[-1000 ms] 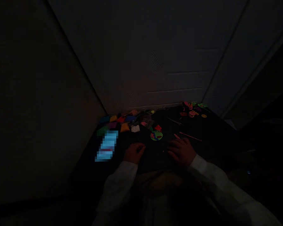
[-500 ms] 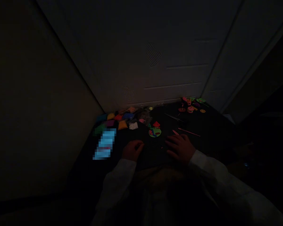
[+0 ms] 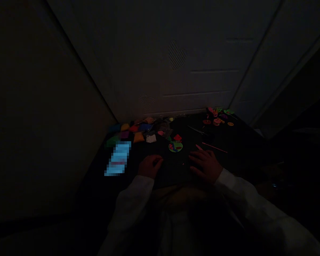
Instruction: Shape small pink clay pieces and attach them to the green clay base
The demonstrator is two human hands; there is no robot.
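Note:
My left hand (image 3: 150,166) rests on the dark tabletop, its fingers curled and the thumb close to the forefinger. Whether something small is between them is too dim to see. My right hand (image 3: 206,166) lies palm down with its fingers stretched and slightly apart. Between the hands sits a tiny pink bit (image 3: 183,164). Just beyond them is a round green clay piece (image 3: 171,149) with a red pointed top and blue, pink and brown parts. A pink pointed tool (image 3: 198,147) lies right by my right fingertips, and a thin pink stick (image 3: 214,147) is farther right.
Several bags of coloured clay (image 3: 139,137) lie at the back left, behind a bright, pixelated screen-like panel (image 3: 118,159). Scissors-like metal blades (image 3: 195,129) are near the middle back. Small coloured clay figures (image 3: 217,122) cluster at the back right, against a pale panelled surface (image 3: 202,57).
The camera view has tilted and shifted slightly, so the tabletop sits higher in the picture. Both hands keep nearly the same pose and place among the things.

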